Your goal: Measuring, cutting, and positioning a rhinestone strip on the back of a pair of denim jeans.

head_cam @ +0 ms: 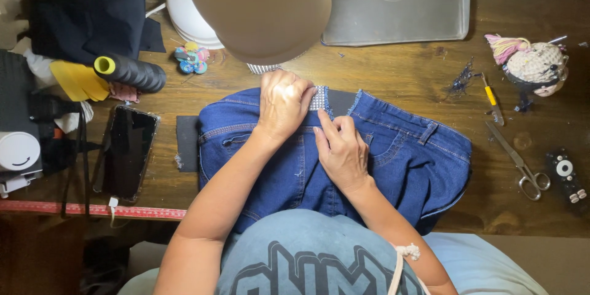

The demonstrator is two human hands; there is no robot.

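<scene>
At nine o'clock on the surface [393, 67] lies your dark phone [126, 150], face up, with a black thread spool [132, 72] at ten o'clock above it. In the middle the blue jeans [405, 153] are spread flat, waistband toward twelve o'clock. Your left hand [283, 106] lies palm down, fingers curled, pressing the sparkly silver strip [319, 98] against the waistband. Just beside it, your right hand [342, 150] rests flat on the denim, index finger extended and touching the strip's lower edge. Both forearms angle in from six o'clock. At three o'clock, well apart, lie scissors [521, 163].
</scene>
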